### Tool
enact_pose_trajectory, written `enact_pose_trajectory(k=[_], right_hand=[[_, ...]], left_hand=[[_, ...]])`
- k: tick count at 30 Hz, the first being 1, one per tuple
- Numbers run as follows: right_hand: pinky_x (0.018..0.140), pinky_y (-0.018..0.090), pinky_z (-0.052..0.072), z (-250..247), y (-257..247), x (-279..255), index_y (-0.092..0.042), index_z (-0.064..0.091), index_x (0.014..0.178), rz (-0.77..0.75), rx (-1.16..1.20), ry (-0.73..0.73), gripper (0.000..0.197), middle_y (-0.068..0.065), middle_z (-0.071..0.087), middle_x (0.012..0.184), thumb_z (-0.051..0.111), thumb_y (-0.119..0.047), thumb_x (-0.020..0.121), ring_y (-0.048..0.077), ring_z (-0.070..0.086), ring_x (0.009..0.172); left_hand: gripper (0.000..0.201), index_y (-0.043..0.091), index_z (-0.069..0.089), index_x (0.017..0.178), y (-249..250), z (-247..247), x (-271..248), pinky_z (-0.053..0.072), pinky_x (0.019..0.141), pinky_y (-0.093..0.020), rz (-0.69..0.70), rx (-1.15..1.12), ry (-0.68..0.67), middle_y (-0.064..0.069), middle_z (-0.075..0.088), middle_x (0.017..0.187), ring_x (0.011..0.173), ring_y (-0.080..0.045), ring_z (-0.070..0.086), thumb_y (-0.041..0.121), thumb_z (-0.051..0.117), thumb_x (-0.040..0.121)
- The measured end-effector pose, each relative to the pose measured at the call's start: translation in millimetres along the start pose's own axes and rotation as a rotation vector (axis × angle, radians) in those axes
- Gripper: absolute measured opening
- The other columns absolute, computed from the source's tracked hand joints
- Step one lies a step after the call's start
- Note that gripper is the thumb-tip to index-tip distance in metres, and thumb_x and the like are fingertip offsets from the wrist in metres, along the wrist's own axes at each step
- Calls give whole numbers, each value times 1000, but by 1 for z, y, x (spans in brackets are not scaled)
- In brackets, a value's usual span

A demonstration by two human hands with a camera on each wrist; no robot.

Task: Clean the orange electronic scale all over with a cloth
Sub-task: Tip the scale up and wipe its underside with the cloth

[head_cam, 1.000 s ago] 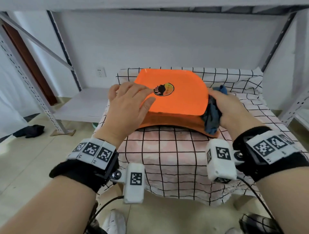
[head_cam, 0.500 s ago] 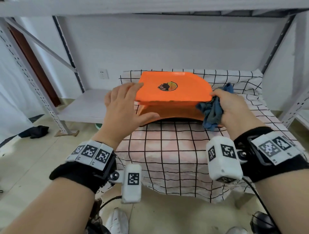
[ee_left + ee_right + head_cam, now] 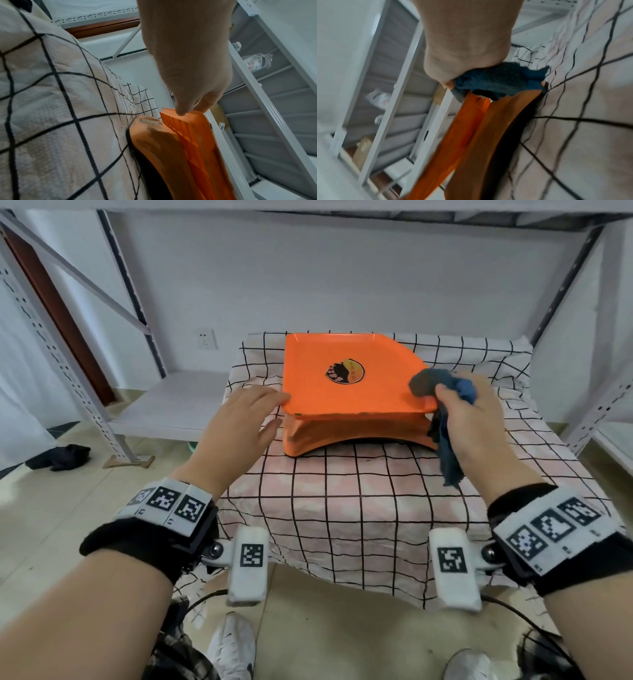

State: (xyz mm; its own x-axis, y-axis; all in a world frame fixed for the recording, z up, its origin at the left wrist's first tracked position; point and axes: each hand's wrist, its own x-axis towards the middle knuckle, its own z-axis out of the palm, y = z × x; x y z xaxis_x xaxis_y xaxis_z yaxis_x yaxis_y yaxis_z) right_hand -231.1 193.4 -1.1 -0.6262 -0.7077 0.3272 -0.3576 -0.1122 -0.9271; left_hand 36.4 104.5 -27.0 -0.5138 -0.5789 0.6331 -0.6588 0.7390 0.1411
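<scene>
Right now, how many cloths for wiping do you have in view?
1. A blue cloth bunched in the right hand, pressed against the near right corner of the orange scale. A dark heap on the floor at left may be fabric; I cannot tell.

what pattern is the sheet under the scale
White and pale pink sheet with a black grid, clearest in the head view.

This looks like a storeroom or back room. Grey slotted-steel shelving (image 3: 51,344) frames the space, with bagged goods (image 3: 259,60) and cardboard boxes (image 3: 363,148) on its shelves. A checked cloth (image 3: 359,501) covers a makeshift stand, a wall socket (image 3: 207,338) sits low on the plain white wall, and the floor is tiled (image 3: 44,518).
</scene>
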Motion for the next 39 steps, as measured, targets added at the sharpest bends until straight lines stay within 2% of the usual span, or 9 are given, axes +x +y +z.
enact_pose_trajectory(k=[3,6,9,17,23,27,30,35,39], right_hand=[[97,55,38,-1,15,-10,-13,62,86,-108,-170,-23,32,0,59,84,51,-42,78,12,55,94],[103,39,23,2,18,-25,-13,56,84,-220,-256,6,20,-10,51,80,47,-30,86,-12,45,91],[95,36,22,15,19,-41,-9,58,99,-408,-619,-1,39,7,56,102,40,-40,84,26,48,106],[89,38,26,61,12,-57,-8,58,109,-780,-794,-173,38,7,58,103,49,-30,79,30,54,98],[78,35,29,0,38,-20,-4,58,93,-638,-752,-40,32,13,57,92,45,-29,78,34,52,86],[81,37,25,34,27,-38,-5,57,93,-601,-780,32,35,14,55,93,45,-33,77,34,51,90],[82,40,25,74,11,-57,-6,57,94,-714,-804,-59,40,12,55,92,43,-37,74,33,52,89],[84,42,26,122,-9,-79,-8,57,105,-769,-844,-178,59,10,53,96,40,-51,69,32,50,92],[88,42,23,117,-5,-75,-6,54,114,-828,-796,-232,67,9,52,105,32,-61,81,30,47,98]], left_hand=[[28,7,64,114,-2,3,-1,37,94,-31,40,-12,45,-10,63,110,107,-23,49,9,61,85],[26,5,66,106,-2,5,1,38,91,-28,109,-13,86,-10,65,105,101,-19,49,15,51,88],[31,4,67,103,-1,5,4,41,88,-30,93,-31,82,-10,67,102,98,-24,56,19,44,89],[34,6,68,97,1,8,5,45,81,-33,37,-51,60,-9,67,97,94,-28,59,23,40,88],[33,5,68,99,1,4,4,46,81,-33,70,-68,63,-8,68,98,93,-27,61,23,42,89],[30,6,69,101,0,1,4,50,80,-35,53,-88,67,-7,69,99,92,-27,63,23,46,89],[21,10,67,107,6,-1,3,48,84,-34,-33,-131,44,-5,68,102,94,-23,62,12,55,90],[44,29,50,115,-4,-7,-2,49,88,-30,-337,-633,-17,6,70,103,97,-10,64,-1,47,82],[46,19,51,120,-13,-9,-5,47,96,-28,-342,-586,11,8,64,106,102,-7,62,-5,43,82]])
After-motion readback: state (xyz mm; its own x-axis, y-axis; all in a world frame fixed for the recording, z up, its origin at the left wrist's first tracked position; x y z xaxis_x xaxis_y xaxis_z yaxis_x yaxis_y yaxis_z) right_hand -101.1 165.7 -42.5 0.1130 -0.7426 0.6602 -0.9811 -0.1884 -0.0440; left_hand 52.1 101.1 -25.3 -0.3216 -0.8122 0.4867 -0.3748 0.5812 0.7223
